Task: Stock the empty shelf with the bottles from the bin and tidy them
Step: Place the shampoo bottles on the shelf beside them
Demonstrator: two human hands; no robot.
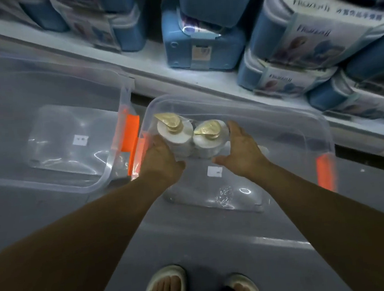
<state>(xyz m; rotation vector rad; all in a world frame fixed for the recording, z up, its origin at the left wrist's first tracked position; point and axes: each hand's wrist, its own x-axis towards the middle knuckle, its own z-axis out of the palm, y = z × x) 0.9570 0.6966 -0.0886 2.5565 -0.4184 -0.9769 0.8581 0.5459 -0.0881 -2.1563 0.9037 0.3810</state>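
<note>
Two white pump bottles with gold dispenser heads stand upright, side by side and touching, inside the clear plastic bin with orange latches on the grey floor. The left hand wraps the left bottle's side; its fingertips are hidden behind the bottle. The right hand cups the right bottle, fingers curved around it and thumb extended inward. Bottle bodies are blurred below the shoulders. A second clear bin sits just left. Blue packaged goods fill the shelf behind.
</note>
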